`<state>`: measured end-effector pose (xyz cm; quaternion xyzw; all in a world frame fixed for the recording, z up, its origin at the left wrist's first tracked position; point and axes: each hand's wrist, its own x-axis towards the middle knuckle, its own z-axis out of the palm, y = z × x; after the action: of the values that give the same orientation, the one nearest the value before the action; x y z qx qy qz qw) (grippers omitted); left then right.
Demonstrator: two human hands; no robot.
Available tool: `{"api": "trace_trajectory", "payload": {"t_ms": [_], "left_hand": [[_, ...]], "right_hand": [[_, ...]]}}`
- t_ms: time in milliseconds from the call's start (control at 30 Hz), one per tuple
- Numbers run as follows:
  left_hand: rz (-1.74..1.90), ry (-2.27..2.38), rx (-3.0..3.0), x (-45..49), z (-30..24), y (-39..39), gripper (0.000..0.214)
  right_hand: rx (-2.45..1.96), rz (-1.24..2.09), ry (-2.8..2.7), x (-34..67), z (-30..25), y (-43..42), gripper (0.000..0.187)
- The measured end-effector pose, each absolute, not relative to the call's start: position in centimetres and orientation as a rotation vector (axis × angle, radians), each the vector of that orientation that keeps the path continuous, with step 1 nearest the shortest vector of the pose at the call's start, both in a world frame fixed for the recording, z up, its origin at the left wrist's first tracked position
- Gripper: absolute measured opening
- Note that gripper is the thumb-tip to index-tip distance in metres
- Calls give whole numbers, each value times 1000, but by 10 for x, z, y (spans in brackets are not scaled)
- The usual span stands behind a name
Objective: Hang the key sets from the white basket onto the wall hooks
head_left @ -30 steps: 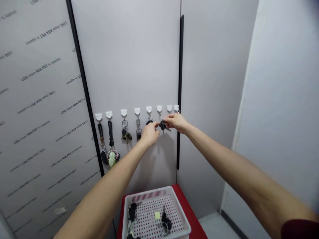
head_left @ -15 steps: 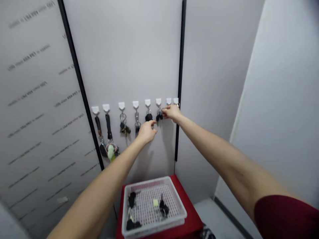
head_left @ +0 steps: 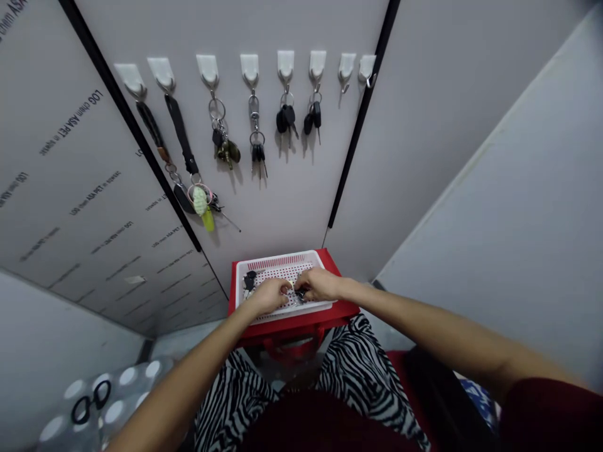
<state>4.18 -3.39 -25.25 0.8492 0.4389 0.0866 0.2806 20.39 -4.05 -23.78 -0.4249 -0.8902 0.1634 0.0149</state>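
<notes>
Both my hands are down in a white perforated basket [head_left: 282, 258] that stands on a red stool [head_left: 294, 326]. My right hand [head_left: 319, 284] is curled, fingertips pinching a dark key bunch [head_left: 300, 292] in the basket. Beside it, my left hand [head_left: 269, 295] is curled too, its fingertips touching the same spot; what it grips is hidden. Another black key bunch [head_left: 249, 280] lies at the basket's left end. On the wall above, a row of white hooks [head_left: 249, 65] carries several key sets; the newest black pair [head_left: 313, 117] hangs on the sixth hook.
The two rightmost hooks [head_left: 357, 65] are bare. A black vertical strip [head_left: 358, 119] runs down the wall beside them. My zebra-patterned trousers [head_left: 362, 358] show under the stool. A dotted cushion with black scissors [head_left: 89, 402] lies at bottom left.
Both hands left the hooks and dropped to the basket. The black keys stay hanging on the sixth hook. The camera tilted downward, so the hooks now sit at the top.
</notes>
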Motion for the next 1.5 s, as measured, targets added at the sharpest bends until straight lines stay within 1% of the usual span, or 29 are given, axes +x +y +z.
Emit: {"api": "trace_trajectory", "payload": {"t_ms": [200,300,400,467,533,667,733,833,967,1100,1267,1400,1500], "left_hand": [[180,1356,2190,53,-260,-32,20],[161,1430,2160,55,-263,-32,17],[167,1431,2109,56,-264,-34,16],[201,1408,2089,56,-259,-35,15],[300,1366,2092,56,-249,-32,14],[668,1231,2031,58,-209,-11,14],[835,1184,1973,64,-180,1,15],[989,1125,1995,81,-131,13,17],[1116,1085,2194,107,-68,15,24],[1200,1100,2288,125,-25,20,32],[1211,1158,2224,137,-3,31,34],[1191,1158,2212,134,-2,31,35],[1150,1152,2176,120,-14,28,34]], "right_hand": [[-1452,415,-2768,198,-241,-39,31],[-1588,314,-2718,192,-240,-43,28],[-1580,254,-2689,189,-242,-45,23],[-1525,290,-2656,190,-242,-44,17],[-1457,429,-2573,193,-236,-41,13],[-1409,837,-2156,206,-196,-29,20],[-1396,908,-1911,214,-164,-22,23],[-1299,874,-1661,226,-113,-8,22],[-1169,791,-1459,240,-51,13,19],[-1073,668,-1356,251,-4,29,15],[-1096,529,-1249,261,27,45,9],[-1233,425,-1208,263,30,62,8],[-1301,370,-1216,264,23,69,9]]}}
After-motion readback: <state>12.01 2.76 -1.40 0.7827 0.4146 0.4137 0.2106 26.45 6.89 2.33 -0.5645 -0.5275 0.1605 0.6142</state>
